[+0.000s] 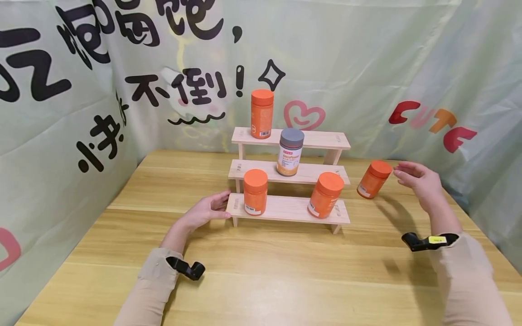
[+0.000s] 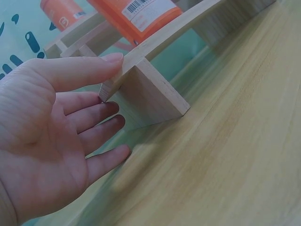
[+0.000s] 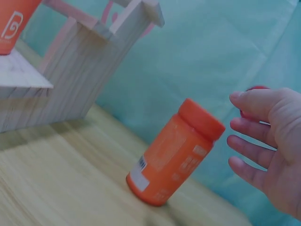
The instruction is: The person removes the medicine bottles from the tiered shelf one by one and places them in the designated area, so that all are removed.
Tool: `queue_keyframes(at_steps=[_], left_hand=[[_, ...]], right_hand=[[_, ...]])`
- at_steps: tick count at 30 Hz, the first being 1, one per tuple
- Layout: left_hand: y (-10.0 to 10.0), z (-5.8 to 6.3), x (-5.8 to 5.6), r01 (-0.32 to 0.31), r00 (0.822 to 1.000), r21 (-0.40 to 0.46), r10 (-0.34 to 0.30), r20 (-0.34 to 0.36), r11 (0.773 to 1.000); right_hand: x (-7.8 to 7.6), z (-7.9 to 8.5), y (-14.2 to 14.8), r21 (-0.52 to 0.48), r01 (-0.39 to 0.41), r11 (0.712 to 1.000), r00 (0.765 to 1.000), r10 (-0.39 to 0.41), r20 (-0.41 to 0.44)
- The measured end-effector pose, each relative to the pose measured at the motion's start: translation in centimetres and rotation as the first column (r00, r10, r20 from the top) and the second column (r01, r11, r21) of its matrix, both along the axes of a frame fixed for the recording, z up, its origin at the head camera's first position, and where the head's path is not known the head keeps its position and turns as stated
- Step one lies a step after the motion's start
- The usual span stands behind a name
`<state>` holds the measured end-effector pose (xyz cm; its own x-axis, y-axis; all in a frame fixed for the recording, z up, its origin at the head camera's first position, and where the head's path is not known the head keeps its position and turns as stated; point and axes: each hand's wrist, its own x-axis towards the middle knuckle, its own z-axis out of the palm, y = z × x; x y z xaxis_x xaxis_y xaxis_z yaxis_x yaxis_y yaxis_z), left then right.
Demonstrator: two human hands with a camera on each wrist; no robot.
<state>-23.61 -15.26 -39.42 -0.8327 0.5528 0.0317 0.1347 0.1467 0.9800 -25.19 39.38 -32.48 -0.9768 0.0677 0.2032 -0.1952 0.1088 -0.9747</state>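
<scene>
My left hand (image 1: 207, 209) holds the left end of the bottom step of a three-tier wooden display stand (image 1: 287, 209), thumb at its front edge and fingers by the end. To the right of the stand, an orange bottle (image 1: 373, 180) with an orange lid stands on the table. My right hand (image 1: 421, 180) is just right of that bottle's lid, fingers extended and holding nothing. In the right wrist view a gap shows between the fingertips and the bottle (image 3: 174, 153). Two orange bottles stand on the bottom step, left (image 1: 255, 192) and right (image 1: 325, 195).
A grey-lidded bottle (image 1: 290, 153) with a white label is on the middle step. On the top step stands another orange bottle (image 1: 262, 114), left of centre. The stand sits on a wood-grain table (image 1: 277, 276). A printed cloth backdrop (image 1: 359, 59) rises behind and along the sides.
</scene>
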Motion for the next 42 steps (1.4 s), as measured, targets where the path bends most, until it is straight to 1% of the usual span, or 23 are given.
queue_keyframes(at_steps=[3, 6, 11, 14, 17, 19, 21, 23, 28, 31, 33, 38, 42], left_hand=[[0.0, 0.0, 0.1, -0.001, 1.0, -0.004, 0.001, 0.004, 1.0], [0.0, 0.1, 0.1, -0.001, 1.0, -0.005, 0.002, 0.006, 1.0], [0.0, 0.2, 0.1, -0.004, 1.0, -0.009, 0.004, 0.008, 1.0], [0.0, 0.3, 0.1, -0.008, 1.0, -0.014, 0.009, 0.006, 1.0], [0.0, 0.2, 0.0, -0.009, 1.0, -0.014, 0.009, 0.005, 1.0], [0.0, 0.2, 0.0, -0.007, 1.0, -0.014, 0.007, 0.006, 1.0], [0.0, 0.1, 0.0, -0.005, 1.0, -0.016, 0.006, 0.006, 1.0], [0.0, 0.1, 0.0, -0.007, 1.0, -0.019, 0.007, 0.006, 1.0], [0.0, 0.2, 0.0, -0.014, 1.0, -0.023, 0.014, 0.006, 1.0], [0.0, 0.2, 0.0, -0.02, 1.0, -0.028, 0.02, 0.005, 0.999], [0.0, 0.3, 0.0, -0.023, 1.0, -0.03, 0.023, 0.005, 0.999], [0.0, 0.3, 0.0, -0.023, 1.0, -0.03, 0.023, 0.011, 0.999], [0.0, 0.3, 0.0, -0.021, 1.0, -0.035, 0.021, 0.009, 0.999]], right_hand=[[0.2, 1.1, -0.1, 0.089, 0.027, 0.996, 0.999, -0.029, 0.023], [0.1, 2.5, -0.4, 0.185, 0.044, 0.982, 0.998, -0.051, 0.037], [-0.3, 4.9, -1.3, 0.28, 0.027, 0.96, 0.998, -0.041, 0.045], [-0.7, 6.3, -2.0, 0.385, 0.026, 0.922, 0.997, -0.051, 0.053], [-0.9, 7.6, -3.0, 0.476, 0.004, 0.879, 0.996, -0.046, 0.078], [-1.1, 8.3, -3.7, 0.516, -0.018, 0.856, 0.995, -0.036, 0.094], [-1.3, 8.9, -4.7, 0.535, -0.044, 0.843, 0.994, -0.014, 0.104], [-1.6, 9.3, -5.7, 0.542, -0.064, 0.838, 0.994, 0.005, 0.11], [-2.4, 10.5, -8.1, 0.528, -0.102, 0.843, 0.994, 0.059, 0.097], [-2.9, 11.1, -9.6, 0.513, -0.113, 0.851, 0.993, 0.086, 0.075], [-3.3, 11.5, -10.7, 0.488, -0.122, 0.864, 0.993, 0.102, 0.066], [-4.2, 12.2, -13.3, 0.44, -0.161, 0.884, 0.987, 0.153, 0.056], [-4.8, 12.5, -15.3, 0.441, -0.193, 0.877, 0.981, 0.188, 0.055]])
